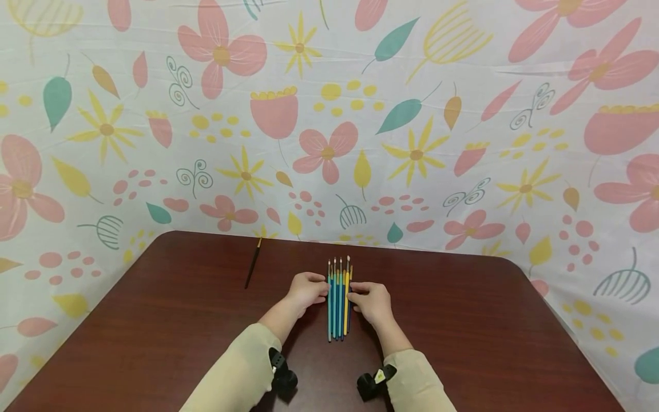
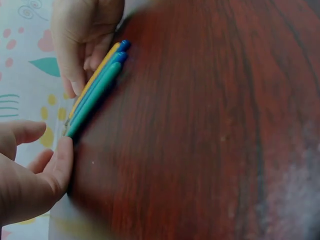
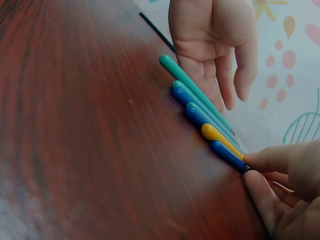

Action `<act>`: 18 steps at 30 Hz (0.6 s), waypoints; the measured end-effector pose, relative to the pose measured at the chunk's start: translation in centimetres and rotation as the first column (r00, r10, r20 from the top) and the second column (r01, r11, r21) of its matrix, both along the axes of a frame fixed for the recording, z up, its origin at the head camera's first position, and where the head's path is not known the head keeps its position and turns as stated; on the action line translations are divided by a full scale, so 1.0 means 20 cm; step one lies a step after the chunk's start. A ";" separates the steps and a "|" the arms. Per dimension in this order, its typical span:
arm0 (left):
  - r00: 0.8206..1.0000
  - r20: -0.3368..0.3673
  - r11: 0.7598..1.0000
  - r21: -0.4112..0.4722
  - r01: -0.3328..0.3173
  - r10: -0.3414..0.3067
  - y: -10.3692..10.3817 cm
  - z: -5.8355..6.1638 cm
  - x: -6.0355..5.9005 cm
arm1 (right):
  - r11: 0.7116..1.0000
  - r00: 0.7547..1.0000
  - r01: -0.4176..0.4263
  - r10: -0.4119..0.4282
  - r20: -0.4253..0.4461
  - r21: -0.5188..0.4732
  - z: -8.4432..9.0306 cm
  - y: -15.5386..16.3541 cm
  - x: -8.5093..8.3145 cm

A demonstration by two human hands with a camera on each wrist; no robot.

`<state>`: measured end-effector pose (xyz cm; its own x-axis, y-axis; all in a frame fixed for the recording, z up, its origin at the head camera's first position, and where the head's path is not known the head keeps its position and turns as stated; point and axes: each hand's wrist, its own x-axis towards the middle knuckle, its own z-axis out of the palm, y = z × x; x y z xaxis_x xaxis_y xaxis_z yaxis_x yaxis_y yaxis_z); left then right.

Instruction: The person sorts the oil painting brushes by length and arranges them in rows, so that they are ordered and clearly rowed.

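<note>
A row of paintbrushes point(image 1: 338, 300), teal, blue and yellow handled, lay side by side on the dark wooden bench point(image 1: 463, 343), bristles pointing away from the person. The left hand point(image 1: 308, 290) pressed its fingers against the teal brush at the row's left edge, gripping nothing, while the right hand point(image 1: 372, 301) pinched the outermost blue brush at the right edge between thumb and forefinger. A single black brush point(image 1: 253, 264) lay well apart to the left, near the flowered backdrop point(image 1: 329, 114).
</note>
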<state>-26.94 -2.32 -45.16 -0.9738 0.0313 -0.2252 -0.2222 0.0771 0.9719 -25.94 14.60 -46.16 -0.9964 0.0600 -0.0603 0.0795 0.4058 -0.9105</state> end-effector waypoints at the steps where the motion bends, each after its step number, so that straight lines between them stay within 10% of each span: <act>1: 1.000 -0.007 1.000 -0.016 -0.009 0.009 0.00 0.00 0.00 | 1.000 1.000 0.002 -0.002 0.001 -0.001 0.00 0.00 0.00; 18: 0.995 -0.043 0.934 -0.344 -0.096 0.087 0.09 0.03 -0.06 | 1.000 1.000 -0.013 0.013 0.001 -0.003 0.00 0.00 0.00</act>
